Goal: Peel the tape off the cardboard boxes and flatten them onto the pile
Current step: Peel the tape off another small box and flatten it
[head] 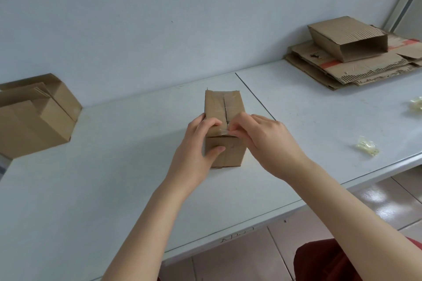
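One small cardboard box stands mid-table, and both hands are on it. The left hand grips its near left corner, thumb across the front face. The right hand pinches the clear tape at the near top edge. Two crumpled wads lie to the right: the near wad and the edge wad. Far right sits one pile of flattened cardboard, with one open-ended box on top. At far left are the waiting boxes, count unclear.
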